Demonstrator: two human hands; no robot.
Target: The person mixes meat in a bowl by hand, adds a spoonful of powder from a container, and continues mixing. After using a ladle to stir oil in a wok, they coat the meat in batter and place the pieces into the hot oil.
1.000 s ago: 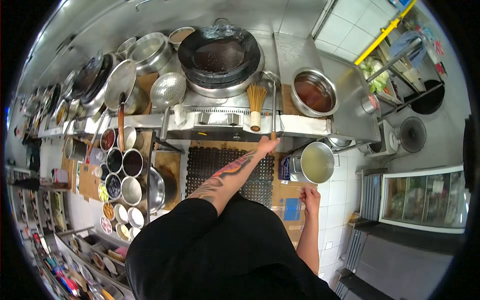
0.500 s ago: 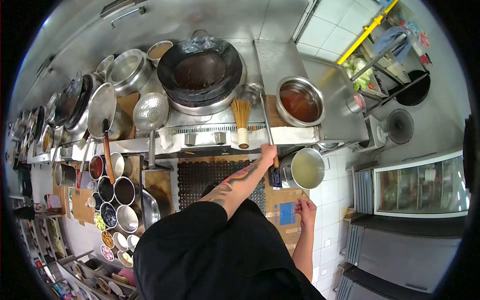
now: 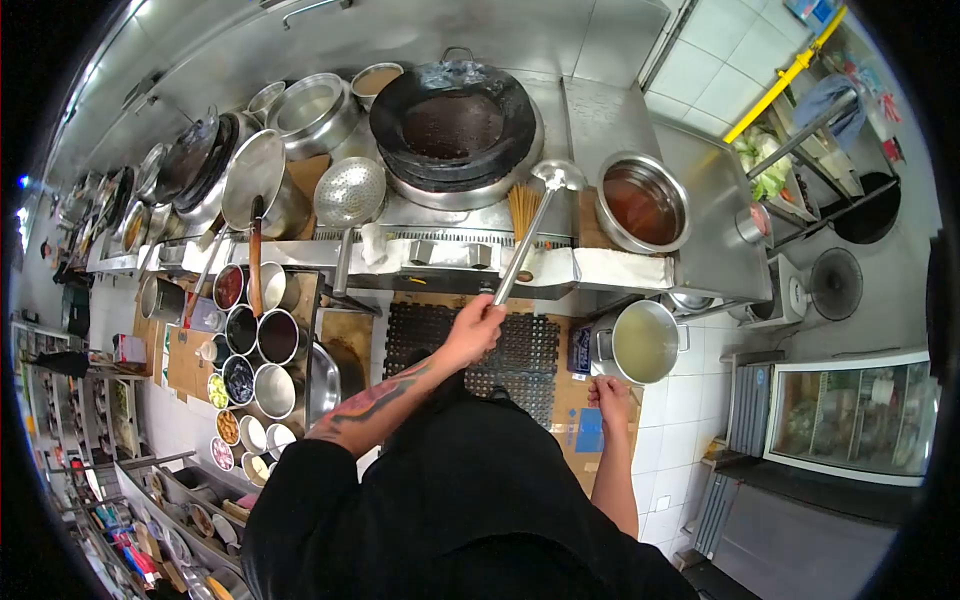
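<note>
A long-handled metal ladle (image 3: pixel 528 232) is in my left hand (image 3: pixel 474 330), whose fingers wrap round the handle's near end. Its bowl points away from me over the stove's front edge, right of a black wok (image 3: pixel 452 125). Partly hidden behind the ladle is a bamboo wok brush (image 3: pixel 521 205). My right hand (image 3: pixel 611 398) hangs low with curled fingers, just below a pot of pale liquid (image 3: pixel 645 343); whether anything is inside the fingers cannot be made out. Left of the wok lies a perforated strainer (image 3: pixel 349 192), its handle toward me.
A steel pot of reddish-brown liquid (image 3: pixel 641 203) stands on the counter at right. Several ingredient containers (image 3: pixel 274 391) and a wooden-handled strainer (image 3: pixel 256 255) are at left. A black rubber mat (image 3: pixel 515 345) covers the floor ahead, and a glass-fronted fridge (image 3: pixel 850 417) stands far right.
My left hand has moved left and lifted the ladle away from beside the brush, so its bowl now sits nearer the wok's right. The view has shifted. My right hand stays low, fingers curled.
</note>
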